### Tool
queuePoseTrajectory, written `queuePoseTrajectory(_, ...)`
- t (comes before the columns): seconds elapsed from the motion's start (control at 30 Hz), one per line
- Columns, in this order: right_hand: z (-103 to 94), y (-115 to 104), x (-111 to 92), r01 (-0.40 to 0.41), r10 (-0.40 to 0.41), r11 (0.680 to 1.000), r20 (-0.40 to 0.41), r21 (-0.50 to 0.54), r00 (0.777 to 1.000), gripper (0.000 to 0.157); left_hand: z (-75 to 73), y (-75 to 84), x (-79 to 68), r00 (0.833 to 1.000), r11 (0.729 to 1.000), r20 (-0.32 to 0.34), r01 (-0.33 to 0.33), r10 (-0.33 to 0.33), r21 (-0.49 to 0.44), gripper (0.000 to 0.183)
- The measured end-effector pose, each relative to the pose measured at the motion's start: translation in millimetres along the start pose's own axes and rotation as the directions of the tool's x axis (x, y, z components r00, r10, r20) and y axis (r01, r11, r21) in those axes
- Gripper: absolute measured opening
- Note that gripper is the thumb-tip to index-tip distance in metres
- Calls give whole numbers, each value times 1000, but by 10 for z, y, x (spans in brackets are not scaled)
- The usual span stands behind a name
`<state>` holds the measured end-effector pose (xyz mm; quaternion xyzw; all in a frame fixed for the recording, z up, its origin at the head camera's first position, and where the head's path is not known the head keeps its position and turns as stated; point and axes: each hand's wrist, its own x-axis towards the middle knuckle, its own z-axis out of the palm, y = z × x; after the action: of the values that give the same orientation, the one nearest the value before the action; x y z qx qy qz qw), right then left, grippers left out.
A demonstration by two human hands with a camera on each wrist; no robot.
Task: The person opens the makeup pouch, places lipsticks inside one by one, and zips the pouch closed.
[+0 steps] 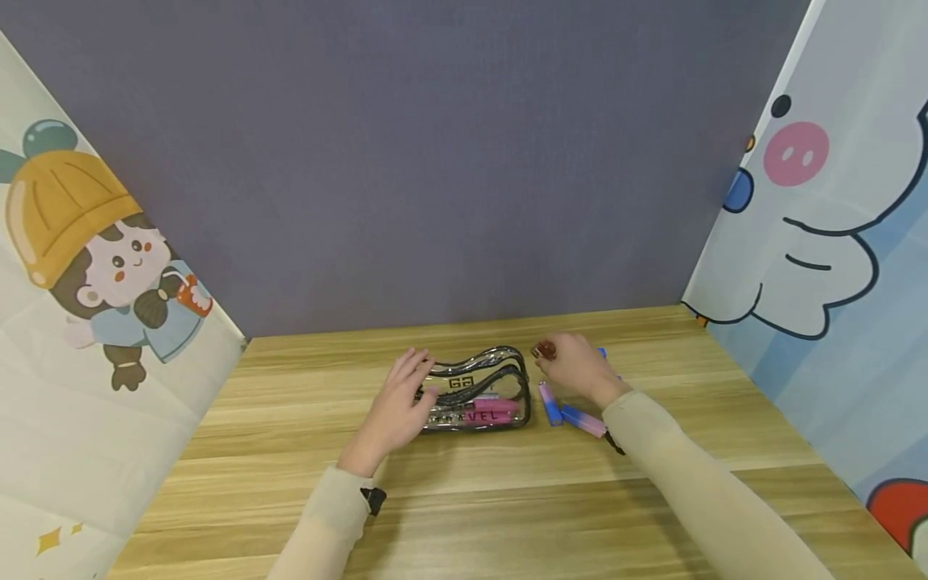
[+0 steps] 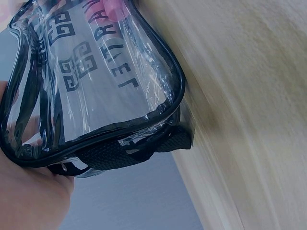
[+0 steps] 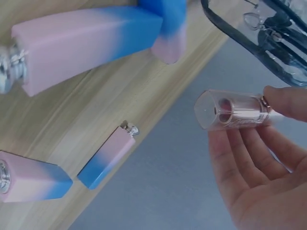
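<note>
My left hand (image 1: 395,403) rests at the left end of a clear pouch (image 1: 457,384) with black trim and black lettering, fingers stretched out across its top. Pink tubes (image 1: 496,409) lie inside the pouch. From the left wrist, the pouch's end with a black fabric tab (image 2: 110,155) faces the camera, and part of the hand shows through the plastic. My right hand (image 1: 577,366) pinches a small lip tube (image 3: 235,112) with a clear cap between thumb and fingers, just past the pouch's right end.
Several pink-and-blue tubes with silvery ends lie right of the pouch: one upright-lying tube (image 1: 550,403), a slanted tube (image 1: 582,420) near the right sleeve, and more by the hand. A grey panel (image 1: 464,161) stands behind the wooden table (image 1: 507,524); printed sheets hang at both sides.
</note>
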<state>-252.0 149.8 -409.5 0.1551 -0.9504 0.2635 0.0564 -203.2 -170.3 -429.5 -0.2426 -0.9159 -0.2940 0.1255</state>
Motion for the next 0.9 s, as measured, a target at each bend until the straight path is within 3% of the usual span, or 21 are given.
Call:
queuePoseTrajectory(0.4,-3,-64,20,64,-60,996,-73,58,996,15,-5,0,3,1000,1000,7,8,-8,1,54)
queuePoseTrajectory(0.9,-79,-212,-19,62,-49,989,-99,131,994,16,12,-10,16,1000,1000,-2,-3,3,2,53)
